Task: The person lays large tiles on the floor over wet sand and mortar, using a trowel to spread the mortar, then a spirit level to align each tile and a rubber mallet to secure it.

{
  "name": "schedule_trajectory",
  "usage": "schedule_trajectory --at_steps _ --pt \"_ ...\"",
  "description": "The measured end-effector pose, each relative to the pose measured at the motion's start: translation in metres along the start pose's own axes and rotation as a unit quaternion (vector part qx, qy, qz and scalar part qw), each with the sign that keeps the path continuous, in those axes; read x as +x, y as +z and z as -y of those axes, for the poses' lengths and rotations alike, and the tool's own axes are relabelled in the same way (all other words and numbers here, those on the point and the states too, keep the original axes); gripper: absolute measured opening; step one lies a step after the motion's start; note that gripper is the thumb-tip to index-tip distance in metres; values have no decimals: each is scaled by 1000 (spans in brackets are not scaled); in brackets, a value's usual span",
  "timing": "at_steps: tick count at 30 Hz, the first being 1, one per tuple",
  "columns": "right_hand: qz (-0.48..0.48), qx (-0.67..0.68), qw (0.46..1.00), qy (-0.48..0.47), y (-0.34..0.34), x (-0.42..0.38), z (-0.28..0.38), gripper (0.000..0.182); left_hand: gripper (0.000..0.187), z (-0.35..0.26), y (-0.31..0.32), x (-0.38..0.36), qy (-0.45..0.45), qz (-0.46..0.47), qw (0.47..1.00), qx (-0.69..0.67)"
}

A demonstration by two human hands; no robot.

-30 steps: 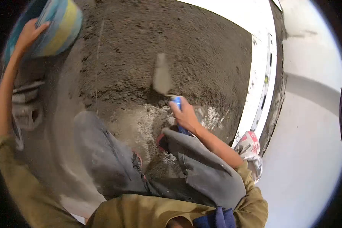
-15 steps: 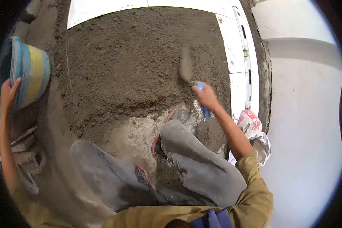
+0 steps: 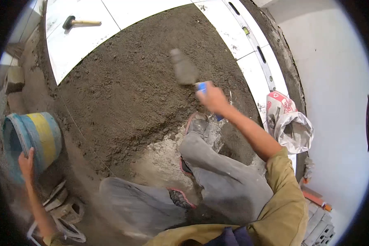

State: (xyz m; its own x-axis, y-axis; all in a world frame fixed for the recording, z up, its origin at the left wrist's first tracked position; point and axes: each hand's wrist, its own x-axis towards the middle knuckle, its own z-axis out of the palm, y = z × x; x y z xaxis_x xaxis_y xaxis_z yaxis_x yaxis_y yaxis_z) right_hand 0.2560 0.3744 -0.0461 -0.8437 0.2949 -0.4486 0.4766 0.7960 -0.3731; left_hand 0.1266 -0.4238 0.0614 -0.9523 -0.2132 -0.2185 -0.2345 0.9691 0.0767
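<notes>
My right hand (image 3: 213, 98) is closed round the blue handle of a trowel (image 3: 185, 70), whose blurred blade is over the grey-brown mortar bed (image 3: 127, 78). At the left, my left hand (image 3: 26, 164) grips the rim of a blue bucket (image 3: 51, 139) with a yellow band. The bucket is tipped on its side, its mouth facing left. My right shoe rests at the mortar's near edge, beside a pale bare patch of floor.
White tiles (image 3: 90, 37) border the mortar at the top and right, with a mallet (image 3: 84, 22) on them. A spirit level (image 3: 250, 35) lies on the right tiles near an open white bag (image 3: 295, 129). Broken blocks (image 3: 67, 209) lie at lower left.
The view has swung, bringing the mallet into sight. The trowel blade now tilts to the upper left of my right hand. My left hand still holds the bucket's rim.
</notes>
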Motion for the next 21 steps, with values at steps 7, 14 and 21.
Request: schedule_trajectory --at_steps 7,14,21 --pt "-8 -41 987 -157 39 26 63 27 72 -27 -7 -18 62 -79 995 24" --pt "-71 -49 996 -10 -27 41 -16 29 52 -79 -21 -39 67 -38 994 -75" --pt "-89 -42 994 55 -41 -15 -53 35 49 -57 -20 -29 55 6 994 -89"
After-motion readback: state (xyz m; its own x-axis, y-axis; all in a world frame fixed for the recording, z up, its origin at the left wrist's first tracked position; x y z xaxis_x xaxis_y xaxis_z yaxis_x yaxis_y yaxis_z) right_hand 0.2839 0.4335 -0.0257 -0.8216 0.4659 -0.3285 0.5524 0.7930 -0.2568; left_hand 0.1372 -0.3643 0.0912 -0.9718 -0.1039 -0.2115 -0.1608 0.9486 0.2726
